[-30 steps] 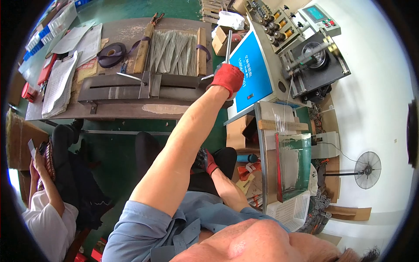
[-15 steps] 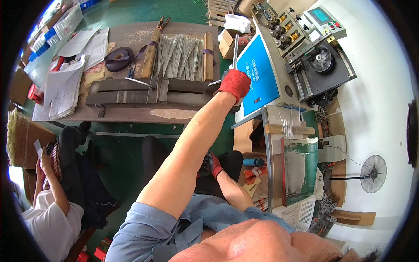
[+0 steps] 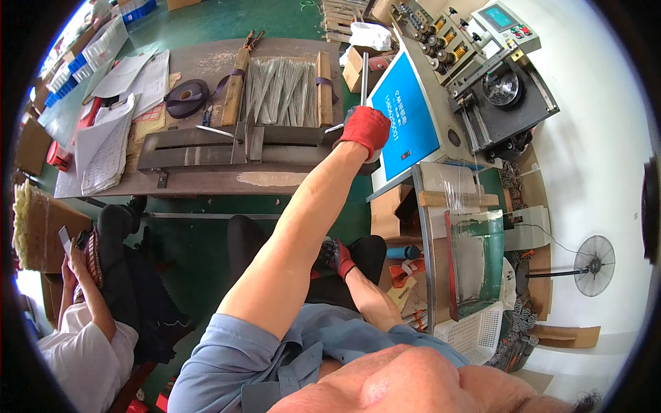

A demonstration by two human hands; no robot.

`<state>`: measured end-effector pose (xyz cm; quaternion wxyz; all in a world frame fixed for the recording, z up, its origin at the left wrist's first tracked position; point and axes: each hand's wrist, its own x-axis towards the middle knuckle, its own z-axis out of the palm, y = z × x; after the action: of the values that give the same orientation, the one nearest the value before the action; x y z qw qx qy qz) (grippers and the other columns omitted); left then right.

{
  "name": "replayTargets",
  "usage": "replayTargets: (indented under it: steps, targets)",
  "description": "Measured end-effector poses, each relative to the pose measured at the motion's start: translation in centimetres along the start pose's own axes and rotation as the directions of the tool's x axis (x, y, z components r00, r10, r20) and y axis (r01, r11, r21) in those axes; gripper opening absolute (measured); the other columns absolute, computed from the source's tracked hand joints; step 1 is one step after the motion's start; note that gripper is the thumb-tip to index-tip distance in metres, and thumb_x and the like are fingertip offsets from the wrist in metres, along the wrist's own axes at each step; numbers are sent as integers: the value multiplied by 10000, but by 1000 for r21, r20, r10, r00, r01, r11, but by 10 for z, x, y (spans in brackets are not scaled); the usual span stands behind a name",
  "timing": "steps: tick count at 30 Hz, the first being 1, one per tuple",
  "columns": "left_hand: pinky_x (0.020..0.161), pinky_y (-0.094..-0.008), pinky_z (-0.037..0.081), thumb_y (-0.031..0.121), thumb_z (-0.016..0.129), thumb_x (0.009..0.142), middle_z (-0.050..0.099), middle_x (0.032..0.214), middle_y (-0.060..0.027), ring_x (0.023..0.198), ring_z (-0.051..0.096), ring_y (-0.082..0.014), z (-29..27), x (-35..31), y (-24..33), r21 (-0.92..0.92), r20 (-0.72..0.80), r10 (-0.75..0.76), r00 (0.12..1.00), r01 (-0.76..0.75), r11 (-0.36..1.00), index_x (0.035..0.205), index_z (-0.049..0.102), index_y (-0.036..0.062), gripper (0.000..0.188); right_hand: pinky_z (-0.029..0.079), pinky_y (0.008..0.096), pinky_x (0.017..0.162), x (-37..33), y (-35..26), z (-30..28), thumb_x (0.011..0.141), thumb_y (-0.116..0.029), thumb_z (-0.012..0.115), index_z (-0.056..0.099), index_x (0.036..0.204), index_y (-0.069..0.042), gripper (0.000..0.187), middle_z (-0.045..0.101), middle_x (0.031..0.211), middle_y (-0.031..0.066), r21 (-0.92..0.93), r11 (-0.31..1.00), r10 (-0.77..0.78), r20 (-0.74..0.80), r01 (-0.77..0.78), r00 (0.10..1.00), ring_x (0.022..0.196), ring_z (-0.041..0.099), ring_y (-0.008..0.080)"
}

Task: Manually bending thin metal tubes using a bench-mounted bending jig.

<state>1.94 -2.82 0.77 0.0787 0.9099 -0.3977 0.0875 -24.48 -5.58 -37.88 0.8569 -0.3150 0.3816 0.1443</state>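
Note:
My left hand (image 3: 365,131), in a red glove with dark grey showing at its edge, is closed around a metal rod (image 3: 365,72) at the right end of the bench. The rod sticks up beyond the fist. Left of it, a long dark metal guide (image 3: 189,153) with a slot runs along the bench's front edge. Behind the guide, a bundle of thin, clear-looking strips (image 3: 281,93) lies between two wooden blocks. My right hand (image 3: 337,257), gloved in red and grey, rests low by my dark-clothed leg; its fingers are too obscured to read.
A machine with a blue panel (image 3: 406,117) and rollers stands right of the bench (image 3: 268,180). Papers (image 3: 103,148) and a dark tape roll (image 3: 186,98) lie at left. A seated person (image 3: 89,337) holds a phone. A fan (image 3: 595,266) and white basket (image 3: 471,337) are at right.
My left fist and the rod have shifted slightly left in the picture, and the rod stands a little more upright. My right hand stays low by my leg.

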Motion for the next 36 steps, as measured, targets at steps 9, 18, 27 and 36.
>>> replayTargets:
  steps: [9, 18, 27, 36]
  targets:
    - [651, -390, 554, 193, 539, 816, 707, 861, -132, 784, 695, -302, 3, -3, 0, -11, -2, -69, 998, 69, 998, 863, 735, 97, 222, 540, 311, 723, -5, 0, 4, 988, -407, 400, 629, 1001, -82, 398, 678, 918, 56, 12, 1000, -10, 63, 9, 998, 814, 661, 189]
    - [673, -400, 552, 184, 546, 794, 705, 880, -131, 800, 691, -310, -6, 20, 33, -27, -42, 49, 998, -51, 998, 831, 732, 100, 207, 549, 326, 709, 98, 27, -112, 988, -373, 320, 598, 958, -133, 368, 663, 917, 19, -365, 734, -395, 456, 573, 797, 845, 654, 184]
    - [711, -392, 543, 184, 581, 782, 708, 903, -115, 836, 690, -297, -9, -6, 2, 14, -3, -73, 997, 73, 997, 837, 744, 110, 187, 403, 297, 504, 22, 14, -12, 994, -369, 261, 456, 741, -184, 369, 440, 655, -17, 110, 993, -54, 116, 41, 992, 574, 482, 149]
    - [686, -394, 545, 197, 570, 778, 706, 891, -124, 818, 691, -299, -1, -1, 2, 22, -17, -56, 998, 56, 998, 835, 739, 106, 200, 395, 294, 452, -5, -2, 13, 988, -282, 333, 450, 734, -190, 294, 463, 663, -10, 61, 993, -96, -36, 99, 995, 532, 476, 126]
